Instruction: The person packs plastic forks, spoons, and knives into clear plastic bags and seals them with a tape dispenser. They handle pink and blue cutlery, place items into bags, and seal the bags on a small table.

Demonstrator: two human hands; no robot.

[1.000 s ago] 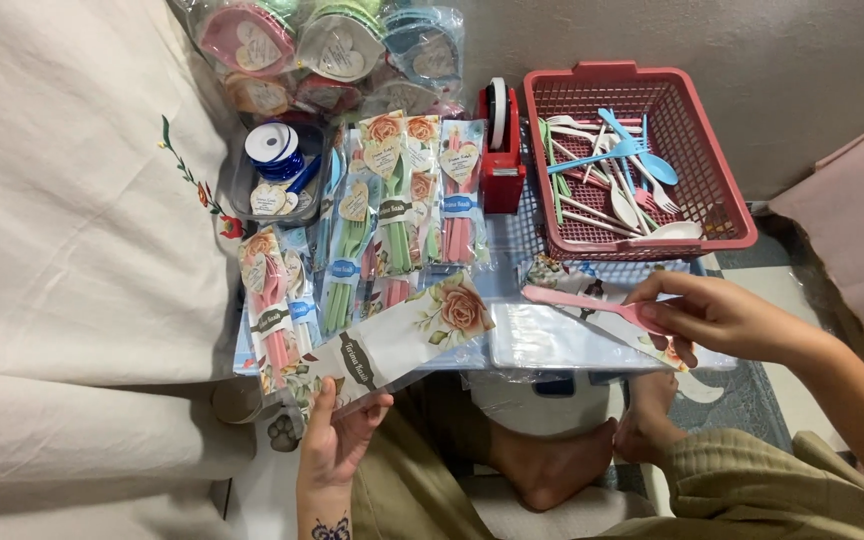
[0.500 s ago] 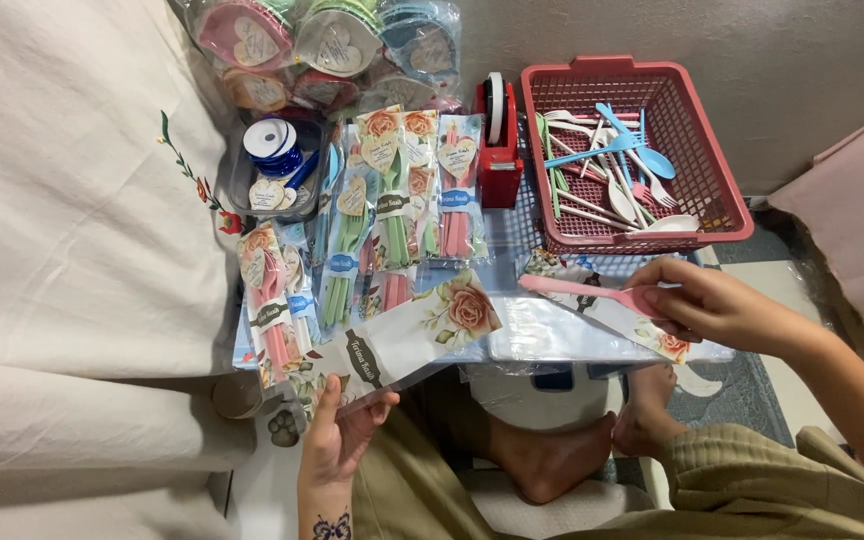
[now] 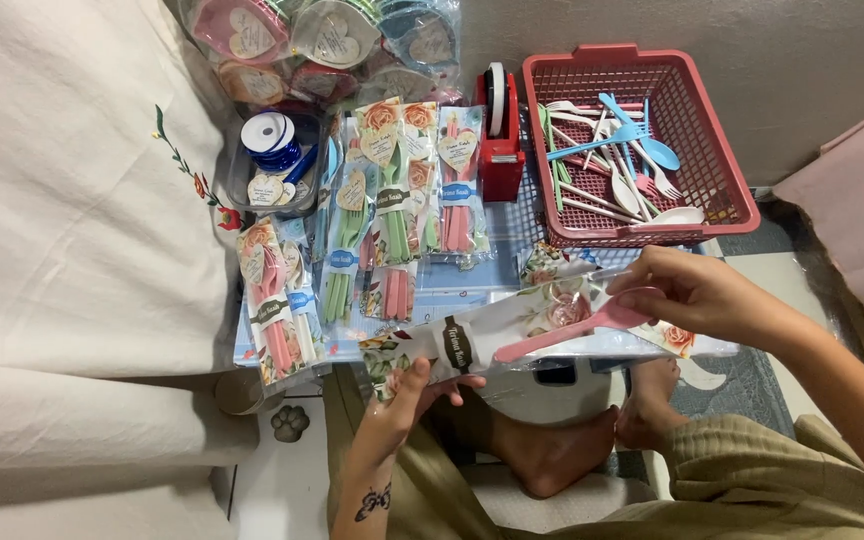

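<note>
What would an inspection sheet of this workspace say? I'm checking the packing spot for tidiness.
Surface: low table, mostly covered.
Job's things: floral sleeve in left hand; pink spoon in right hand.
Clutter: packed cutlery sets, red basket of loose cutlery, red tape dispenser, blue ribbon spool, round wrapped packs.
Hands: both gripping.
Cables: nothing seen.
Surroundings: embroidered white cloth, bare feet.

One head-worn view – looking steeply down, close, seemingly floor-level
</note>
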